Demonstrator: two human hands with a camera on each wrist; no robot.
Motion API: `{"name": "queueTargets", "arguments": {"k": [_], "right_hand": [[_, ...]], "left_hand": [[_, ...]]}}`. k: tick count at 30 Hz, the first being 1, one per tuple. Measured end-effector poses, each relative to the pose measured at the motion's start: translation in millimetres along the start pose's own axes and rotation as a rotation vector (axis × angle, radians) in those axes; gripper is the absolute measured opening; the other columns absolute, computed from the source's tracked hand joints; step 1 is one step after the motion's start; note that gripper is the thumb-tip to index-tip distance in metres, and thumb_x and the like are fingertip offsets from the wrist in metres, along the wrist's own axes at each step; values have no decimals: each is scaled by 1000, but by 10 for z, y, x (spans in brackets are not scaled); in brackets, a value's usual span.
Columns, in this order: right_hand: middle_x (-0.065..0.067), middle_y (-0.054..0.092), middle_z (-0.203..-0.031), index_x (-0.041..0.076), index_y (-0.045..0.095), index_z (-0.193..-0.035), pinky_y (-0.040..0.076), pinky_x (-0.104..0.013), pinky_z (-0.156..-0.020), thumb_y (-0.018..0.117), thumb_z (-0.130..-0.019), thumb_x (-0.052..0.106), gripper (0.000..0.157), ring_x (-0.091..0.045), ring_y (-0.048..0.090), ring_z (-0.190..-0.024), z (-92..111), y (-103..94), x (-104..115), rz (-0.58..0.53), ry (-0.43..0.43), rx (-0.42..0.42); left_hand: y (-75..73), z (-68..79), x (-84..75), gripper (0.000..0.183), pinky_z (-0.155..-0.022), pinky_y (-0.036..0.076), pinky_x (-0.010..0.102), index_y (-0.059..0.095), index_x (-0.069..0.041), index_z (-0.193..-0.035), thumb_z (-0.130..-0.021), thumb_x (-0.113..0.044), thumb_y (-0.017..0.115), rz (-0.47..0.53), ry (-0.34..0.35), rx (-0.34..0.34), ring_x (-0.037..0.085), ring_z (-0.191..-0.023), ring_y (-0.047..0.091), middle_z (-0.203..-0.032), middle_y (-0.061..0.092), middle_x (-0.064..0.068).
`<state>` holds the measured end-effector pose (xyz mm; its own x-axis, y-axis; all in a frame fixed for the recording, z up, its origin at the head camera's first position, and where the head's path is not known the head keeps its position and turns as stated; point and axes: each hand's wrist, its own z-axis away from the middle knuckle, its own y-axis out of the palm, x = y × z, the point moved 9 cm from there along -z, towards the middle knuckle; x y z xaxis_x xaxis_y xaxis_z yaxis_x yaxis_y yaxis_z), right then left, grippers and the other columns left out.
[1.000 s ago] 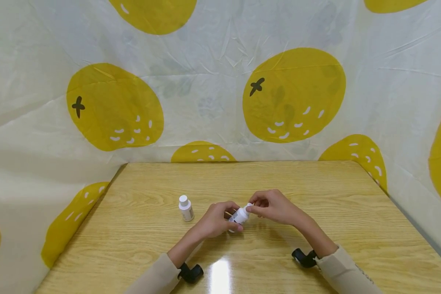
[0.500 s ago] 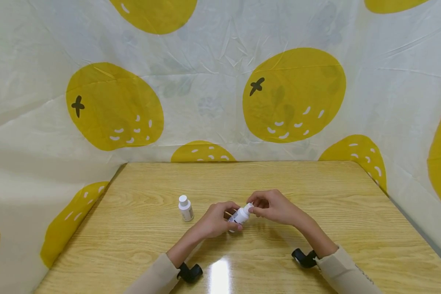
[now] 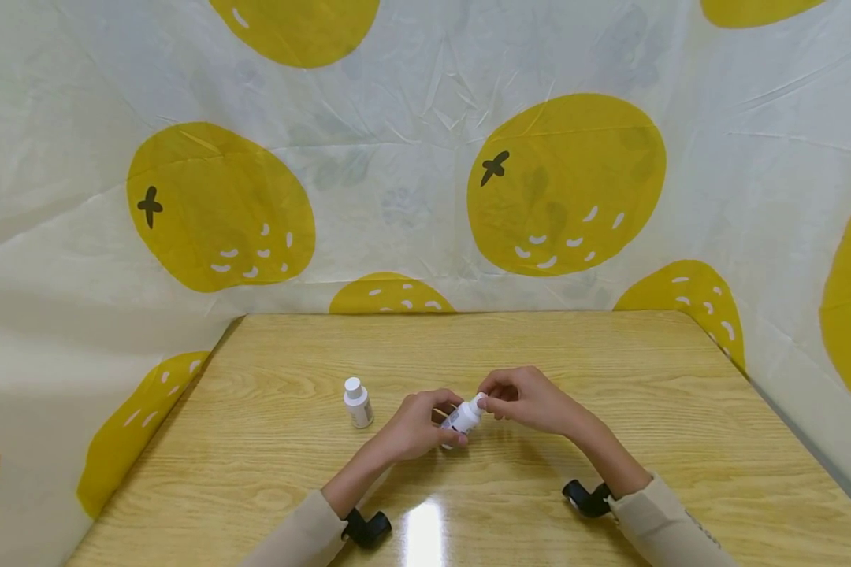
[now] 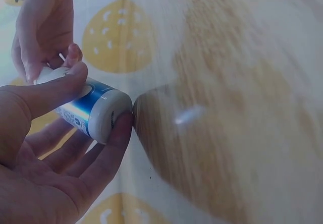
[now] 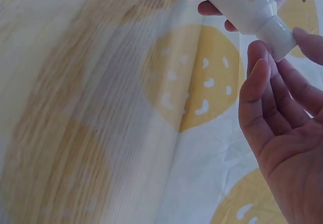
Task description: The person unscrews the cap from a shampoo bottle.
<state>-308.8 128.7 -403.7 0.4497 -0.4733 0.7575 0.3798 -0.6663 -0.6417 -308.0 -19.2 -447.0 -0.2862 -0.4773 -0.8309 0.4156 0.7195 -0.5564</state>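
Note:
My left hand (image 3: 417,425) grips a small white bottle (image 3: 462,419) round its body, tilted with the cap end up and to the right. In the left wrist view a blue band on the bottle (image 4: 103,108) and its pale base show between thumb and fingers. "Dove" is printed on the bottle (image 5: 245,2) in the right wrist view. My right hand (image 3: 528,400) pinches the white cap (image 5: 276,36) between thumb and fingers; the cap sits at the bottle's neck. Left of the hands, a second white bottle (image 3: 358,403) stands upright, capped.
The wooden table (image 3: 269,488) reaches back to a white cloth (image 3: 397,197) printed with yellow fruit, which also hangs along both sides. A black wrist camera (image 3: 369,529) is strapped to the left wrist, another black camera (image 3: 587,499) to the right.
The right fingers have shifted slightly at the cap. Both hands and the two bottles otherwise stay almost where they were.

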Motion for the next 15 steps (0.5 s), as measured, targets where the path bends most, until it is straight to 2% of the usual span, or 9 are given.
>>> {"name": "queueTargets", "arguments": {"k": [4, 10, 15], "right_hand": [[-16, 73, -90, 5, 71, -114, 56, -25, -63, 69, -101, 28, 27, -27, 70, -73, 2, 1, -4, 11, -6, -9], [-14, 74, -93, 9, 72, -106, 58, -27, -64, 67, -101, 33, 25, -31, 70, -76, 5, -16, -33, 0, 44, -27], [-16, 73, -92, 5, 71, -108, 57, -26, -64, 68, -101, 27, 23, -27, 70, -75, 4, -13, -14, -10, 14, -16]], "left_hand": [[-2, 5, -2, 42, -81, 60, 36, 71, -13, -121, -83, -17, 88, 4, -5, -1, 22, -97, 74, -113, 75, 8], [0, 7, 8, 43, -84, 60, 40, 70, -13, -121, -83, -17, 88, 11, -17, -3, 24, -99, 73, -114, 74, 8], [-2, 5, 0, 42, -84, 61, 40, 71, -14, -120, -83, -17, 88, 10, -11, -7, 24, -99, 74, -113, 74, 8]]}}
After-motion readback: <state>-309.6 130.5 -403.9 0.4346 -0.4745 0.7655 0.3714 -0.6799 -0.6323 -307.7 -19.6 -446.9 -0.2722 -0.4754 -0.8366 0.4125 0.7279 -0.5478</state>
